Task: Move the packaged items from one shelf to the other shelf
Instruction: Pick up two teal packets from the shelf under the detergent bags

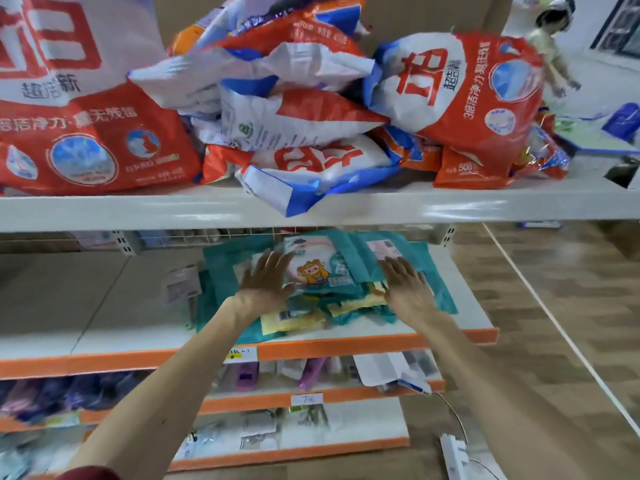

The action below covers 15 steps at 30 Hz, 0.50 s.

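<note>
The middle shelf (104, 306) carries a loose stack of teal packets (349, 252), with yellow packets (294, 320) beneath it near the orange front edge. The left hand (265, 284) lies flat on the left side of the stack, fingers straight and spread, gripping nothing. The right hand (407, 289) lies flat on the right side, fingers likewise extended. The top shelf (138, 209) holds a heap of red, white and blue detergent bags (301, 126). The lower shelves (311, 398) hold small goods, too blurred to identify.
</note>
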Available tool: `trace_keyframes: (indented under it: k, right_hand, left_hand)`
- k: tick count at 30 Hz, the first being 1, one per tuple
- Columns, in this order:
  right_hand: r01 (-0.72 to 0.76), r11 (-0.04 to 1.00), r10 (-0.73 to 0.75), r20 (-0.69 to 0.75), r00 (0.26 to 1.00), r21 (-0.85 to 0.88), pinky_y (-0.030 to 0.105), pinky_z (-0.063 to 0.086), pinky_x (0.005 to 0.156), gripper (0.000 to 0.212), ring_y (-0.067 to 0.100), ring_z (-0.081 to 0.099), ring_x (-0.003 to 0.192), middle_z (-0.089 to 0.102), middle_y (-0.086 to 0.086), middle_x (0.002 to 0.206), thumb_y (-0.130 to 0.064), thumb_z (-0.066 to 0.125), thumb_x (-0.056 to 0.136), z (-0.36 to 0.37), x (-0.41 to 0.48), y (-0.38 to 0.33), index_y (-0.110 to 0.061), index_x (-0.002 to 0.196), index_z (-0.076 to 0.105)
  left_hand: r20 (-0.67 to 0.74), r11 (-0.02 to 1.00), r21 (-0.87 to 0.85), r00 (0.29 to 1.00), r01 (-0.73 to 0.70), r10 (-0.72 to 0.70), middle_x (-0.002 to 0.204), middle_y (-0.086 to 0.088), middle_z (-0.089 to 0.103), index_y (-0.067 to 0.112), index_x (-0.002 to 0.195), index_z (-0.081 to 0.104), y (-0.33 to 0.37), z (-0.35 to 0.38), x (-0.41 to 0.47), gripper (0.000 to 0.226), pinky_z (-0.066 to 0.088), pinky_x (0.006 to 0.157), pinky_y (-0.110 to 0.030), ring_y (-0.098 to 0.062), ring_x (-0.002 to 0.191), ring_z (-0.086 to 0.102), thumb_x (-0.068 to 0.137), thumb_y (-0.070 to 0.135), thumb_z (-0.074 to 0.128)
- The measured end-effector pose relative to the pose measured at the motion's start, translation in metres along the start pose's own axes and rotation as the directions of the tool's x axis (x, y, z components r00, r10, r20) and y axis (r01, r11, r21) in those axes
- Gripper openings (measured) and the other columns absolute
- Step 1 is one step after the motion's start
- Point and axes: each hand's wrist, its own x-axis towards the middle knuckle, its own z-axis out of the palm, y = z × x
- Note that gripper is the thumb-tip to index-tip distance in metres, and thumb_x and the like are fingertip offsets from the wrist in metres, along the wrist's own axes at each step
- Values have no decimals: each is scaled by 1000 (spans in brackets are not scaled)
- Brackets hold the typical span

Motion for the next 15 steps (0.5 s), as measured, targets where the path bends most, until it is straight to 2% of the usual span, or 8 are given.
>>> trace_keyframes:
  k: [3,5,8,10,13,15]
  right_hand:
    - [-57,998,57,-13,998,38,45,24,115,64,26,17,148,22,1,161,-26,54,97,19,16,15,-22,153,22]
    - [-69,995,70,-14,997,67,44,21,117,65,27,13,149,20,2,161,-32,52,98,27,24,21,-21,153,19]
    - [-73,995,73,5,997,72,45,17,120,63,27,8,150,13,2,163,-17,44,99,34,32,26,-19,155,15]
    - [-73,995,71,23,997,74,45,14,120,66,27,3,151,6,3,165,-10,40,98,37,37,30,-20,156,10]
    - [-53,998,48,116,992,39,48,7,122,73,26,-9,151,-10,3,164,-13,40,99,42,46,37,-25,157,-3]
    - [-38,999,32,166,986,29,49,5,122,71,24,-14,151,-14,1,164,-20,38,102,45,53,42,-26,156,-8]
  left_hand:
    - [-21,999,-11,999,-45,45,164,5,1,35,154,8,-7,22,18,69,8,119,-57,-24,151,0,97,52,44]
    - [-33,992,-8,992,-124,123,164,7,0,36,154,10,-10,32,32,66,8,119,-57,-24,151,-1,98,56,39]
    - [58,988,51,988,-143,140,164,8,-2,40,153,9,-11,49,44,64,3,120,-56,-23,151,-6,96,66,21]
    - [78,991,57,990,-121,117,164,10,2,43,152,9,-10,56,42,72,2,120,-55,-24,151,-6,88,76,7]
    - [94,995,32,992,-90,87,163,10,7,43,152,15,-13,54,34,62,1,120,-55,-30,150,-2,95,67,16]
    - [112,997,27,992,-67,63,162,10,14,43,150,21,-21,47,30,53,4,118,-57,-35,149,6,100,59,23]
